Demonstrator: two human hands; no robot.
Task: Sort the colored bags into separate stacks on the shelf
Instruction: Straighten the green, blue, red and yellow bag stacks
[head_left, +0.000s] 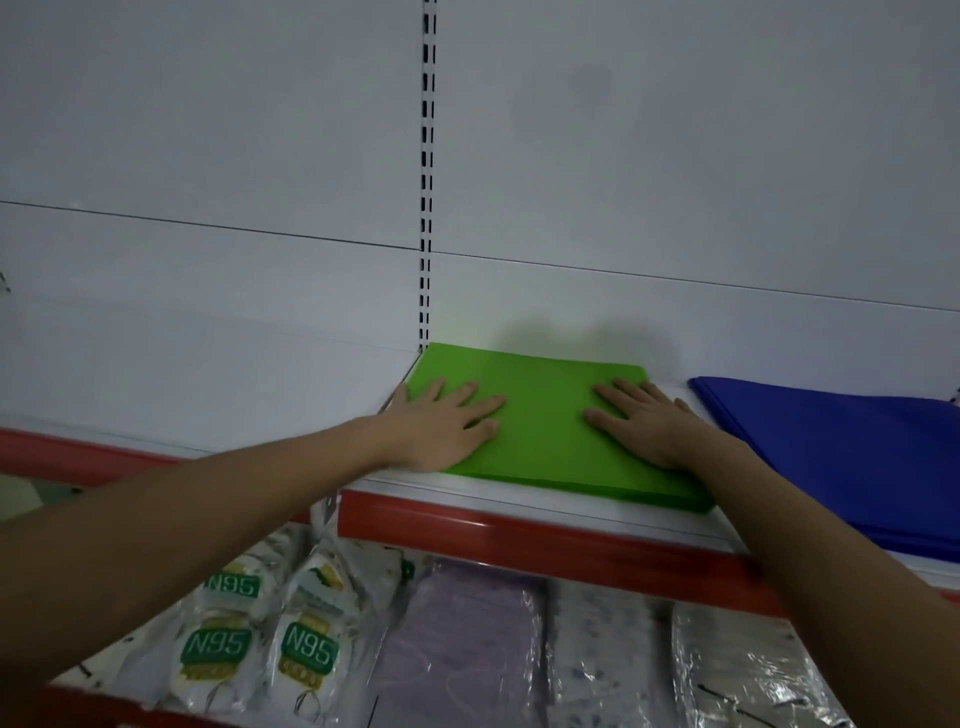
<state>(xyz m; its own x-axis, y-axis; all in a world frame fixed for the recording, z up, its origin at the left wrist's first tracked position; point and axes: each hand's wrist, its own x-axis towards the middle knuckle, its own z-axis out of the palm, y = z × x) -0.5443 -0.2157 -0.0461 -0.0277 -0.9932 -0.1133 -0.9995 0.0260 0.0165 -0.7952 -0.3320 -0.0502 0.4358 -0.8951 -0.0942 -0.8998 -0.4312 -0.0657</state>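
The left hand (447, 426) lies flat, fingers straight and spread, on the left part of the green stack (545, 431) in the middle of the frame, with its thumb side spilling over the stack's left edge onto the shelf (519, 499). The right hand (644, 421) rests the same way on the right part of the stack, palm down, fingers straight and slightly fanned. Neither hand grips anything; both simply press on the top bag, well apart from each other, with bare green between them.

The green stack sits on the white shelf with the red front strip (519, 530), its back left corner close to the slotted upright (427, 208) in the upper middle. Just to its right, apart by a narrow band of shelf, lies the blue stack (857, 457), running off the right edge of the frame. The two colours look separated already, and the hands seem to be squaring or flattening the green pile.

The likely risk: the stack's near right corner sits close to the shelf's front edge, so a push toward the body could slide the thin top bags over the lip and down onto the wrapped mask packs (260, 634) at the lower left. Uneven pressure from one hand could also skew the pile toward the blue one.
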